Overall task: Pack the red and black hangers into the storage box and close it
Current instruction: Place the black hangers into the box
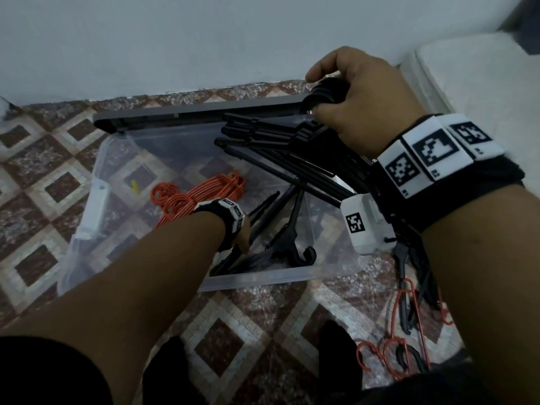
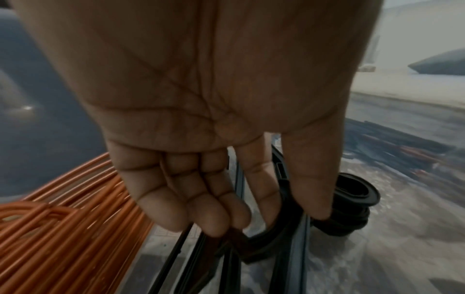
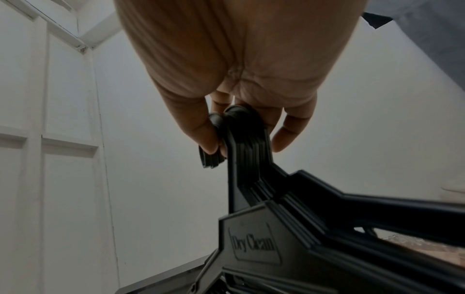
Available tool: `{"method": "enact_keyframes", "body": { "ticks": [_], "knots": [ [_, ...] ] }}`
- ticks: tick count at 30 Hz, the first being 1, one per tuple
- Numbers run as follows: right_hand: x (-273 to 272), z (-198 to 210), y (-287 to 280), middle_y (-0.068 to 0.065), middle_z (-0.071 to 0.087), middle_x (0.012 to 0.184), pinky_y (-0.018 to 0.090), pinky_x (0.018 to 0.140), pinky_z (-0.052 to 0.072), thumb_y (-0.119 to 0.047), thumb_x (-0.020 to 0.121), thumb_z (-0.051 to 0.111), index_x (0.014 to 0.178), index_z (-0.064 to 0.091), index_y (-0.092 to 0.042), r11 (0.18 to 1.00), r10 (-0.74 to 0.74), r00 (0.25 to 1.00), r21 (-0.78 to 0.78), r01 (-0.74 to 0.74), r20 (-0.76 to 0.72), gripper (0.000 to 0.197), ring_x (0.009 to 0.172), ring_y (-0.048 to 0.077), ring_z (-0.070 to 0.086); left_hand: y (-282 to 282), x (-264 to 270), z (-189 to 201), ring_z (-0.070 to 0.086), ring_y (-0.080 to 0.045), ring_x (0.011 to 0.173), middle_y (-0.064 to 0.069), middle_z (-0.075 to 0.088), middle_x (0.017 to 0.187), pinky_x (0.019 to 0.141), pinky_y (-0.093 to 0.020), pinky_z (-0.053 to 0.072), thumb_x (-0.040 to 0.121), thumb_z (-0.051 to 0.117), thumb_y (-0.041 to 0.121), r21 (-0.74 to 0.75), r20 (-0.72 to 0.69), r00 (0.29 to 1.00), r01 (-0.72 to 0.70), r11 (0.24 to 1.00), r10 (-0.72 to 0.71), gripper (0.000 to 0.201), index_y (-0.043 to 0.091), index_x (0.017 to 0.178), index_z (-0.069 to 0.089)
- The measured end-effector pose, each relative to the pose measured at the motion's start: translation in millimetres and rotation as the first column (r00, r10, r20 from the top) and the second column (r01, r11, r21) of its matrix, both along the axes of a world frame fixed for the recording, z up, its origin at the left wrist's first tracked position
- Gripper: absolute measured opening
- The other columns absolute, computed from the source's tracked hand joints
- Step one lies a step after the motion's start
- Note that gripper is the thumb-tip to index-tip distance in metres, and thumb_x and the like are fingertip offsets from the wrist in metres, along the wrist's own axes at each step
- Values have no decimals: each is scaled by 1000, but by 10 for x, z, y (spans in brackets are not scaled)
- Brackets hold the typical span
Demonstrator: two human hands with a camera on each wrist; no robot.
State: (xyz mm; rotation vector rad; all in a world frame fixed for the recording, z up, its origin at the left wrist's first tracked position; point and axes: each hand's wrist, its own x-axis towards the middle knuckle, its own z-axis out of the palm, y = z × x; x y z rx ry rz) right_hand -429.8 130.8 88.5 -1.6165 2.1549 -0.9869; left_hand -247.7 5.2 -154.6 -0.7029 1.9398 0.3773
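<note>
A clear storage box [image 1: 257, 280] stands open on the tiled floor, its grey lid [image 1: 190, 112] leaning at the back by the wall. A bundle of red hangers [image 1: 198, 194] [image 2: 62, 228] lies inside at the left. Several black hangers [image 1: 280, 244] [image 2: 352, 208] lie along the front. My left hand [image 1: 244, 232] [image 2: 289, 214] reaches down into the box and pinches the neck of one of those black hangers between thumb and index finger. My right hand [image 1: 321, 93] [image 3: 241, 139] grips a held bundle of black hangers [image 1: 277, 135] [image 3: 327, 208] by its hooks, above the box's back right corner.
Loose red hangers [image 1: 409, 317] and loose black hangers [image 1: 406, 258] lie on the floor right of the box. A white ledge [image 1: 482, 68] rises at the far right and a pale wall [image 1: 175, 39] runs behind. A small yellow piece [image 1: 136, 187] lies in the box.
</note>
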Motion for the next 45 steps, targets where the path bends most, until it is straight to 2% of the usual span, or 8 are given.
{"method": "enact_keyframes", "body": {
  "ticks": [5,9,16,25,29,33,42,45],
  "knots": [
    [-5,7,-18,-3,67,103,32,76,56,-19,84,67,112,62,-29,1000,-27,1000,-14,27,1,30,86,16,65,-184,177,436,62,-29,105,-10,64,120,88,-31,48,99,49,31,-275,-209,978,-32,961,-27,35,11,124,62],
    [4,4,-30,-3,67,104,32,81,54,-19,82,68,111,62,-29,998,-55,999,-24,55,-3,31,93,18,64,-339,307,1147,60,-32,84,-19,67,107,70,-29,40,101,47,27,-357,-452,892,-201,912,19,25,10,97,65],
    [86,51,34,1,69,106,36,85,54,-20,82,68,112,62,-28,991,-115,993,-66,114,-13,31,95,22,64,-200,472,2100,62,-32,101,-12,67,117,83,-34,47,101,46,32,-399,-684,726,-290,870,-72,31,17,124,61],
    [295,76,152,-7,59,93,14,57,34,-21,85,65,112,61,-30,987,-162,985,-34,160,-54,29,81,12,51,471,513,2462,63,-27,91,-8,71,104,73,-26,43,92,52,20,-329,-830,558,-485,811,-2,24,14,106,71],
    [416,63,140,0,64,101,22,74,44,-16,83,68,111,62,-28,996,-84,996,-9,83,-21,31,90,18,60,612,621,2579,71,-23,63,-14,73,71,68,-32,60,94,56,27,13,-902,312,-670,742,298,26,6,87,69],
    [535,44,116,-4,62,101,18,63,42,-25,85,74,108,61,-31,997,48,999,67,-46,-23,28,85,14,59,812,687,2615,72,-26,63,-15,70,71,57,-33,60,96,60,20,578,-728,-43,-573,580,684,20,1,93,62],
    [676,-4,77,-1,70,102,40,90,54,-22,86,74,111,63,-24,964,249,960,69,-259,127,27,94,19,67,850,799,2462,73,-20,73,-2,74,78,69,-36,59,94,59,15,319,-896,167,-400,859,410,21,19,114,54],
    [702,-21,38,-2,71,100,44,89,55,-25,87,73,106,62,-31,955,280,945,54,-293,169,22,92,17,69,798,818,2433,67,-1,62,7,71,71,66,-26,53,95,61,26,102,-960,191,-437,894,203,15,23,109,56]
  ]
}}
